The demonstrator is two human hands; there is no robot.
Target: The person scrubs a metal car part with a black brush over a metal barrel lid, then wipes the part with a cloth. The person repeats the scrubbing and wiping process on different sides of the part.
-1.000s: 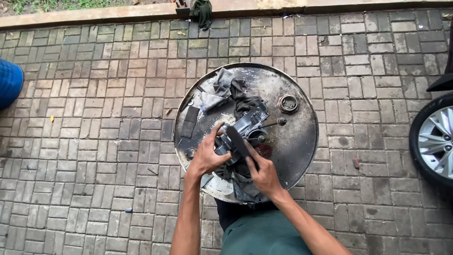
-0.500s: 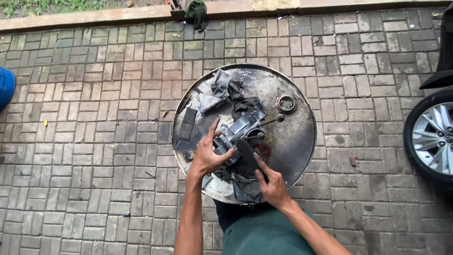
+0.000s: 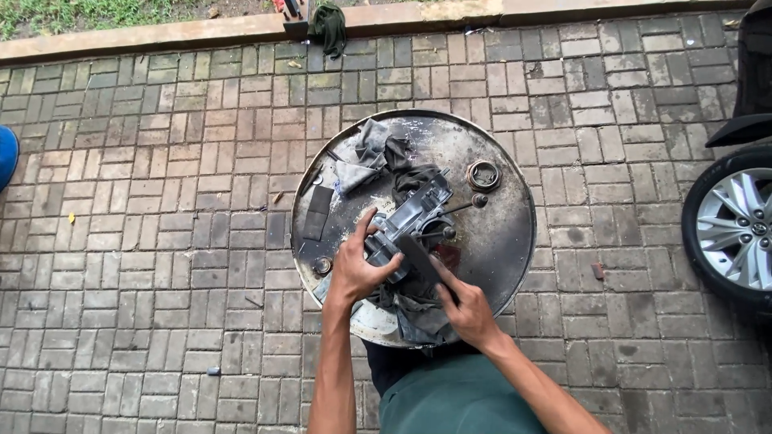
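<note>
A grey metal engine part point(image 3: 418, 213) lies on the round top of a rusty steel drum point(image 3: 503, 241). My left hand point(image 3: 358, 265) grips its near left end, fingers spread over the casing. My right hand point(image 3: 466, 309) holds a dark flat strip point(image 3: 418, 257), like a file or abrasive pad, laid against the part's near edge. Grey rags point(image 3: 362, 161) lie behind the part, and another dirty rag point(image 3: 414, 309) sits under my hands.
A metal ring point(image 3: 483, 174) and a small bolt point(image 3: 478, 200) rest on the drum's far right. A dark flat piece point(image 3: 318, 213) lies at its left. A car wheel point(image 3: 736, 229) stands at the right, a blue object point(image 3: 6, 153) at the left edge. Brick paving surrounds the drum.
My right hand has slid back toward me along the part with the dark strip. My left hand has stayed on the casing.
</note>
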